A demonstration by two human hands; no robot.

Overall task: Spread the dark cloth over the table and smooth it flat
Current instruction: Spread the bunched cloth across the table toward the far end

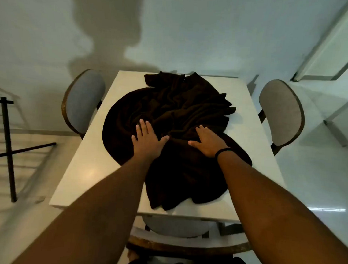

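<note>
A dark brown cloth (176,104) lies bunched and wrinkled in the middle of a white rectangular table (85,168). It reaches from the far edge to near the front edge, with bare tabletop on both sides. My left hand (148,139) rests flat on the cloth's left part, fingers spread. My right hand (207,142) lies flat on the cloth's right part, a dark band around its wrist. Neither hand grips the fabric.
Padded chairs stand at the table's left (82,101), right (281,112) and near side (177,226). A dark metal rack (8,145) stands on the floor at the left. White walls and floor surround the table.
</note>
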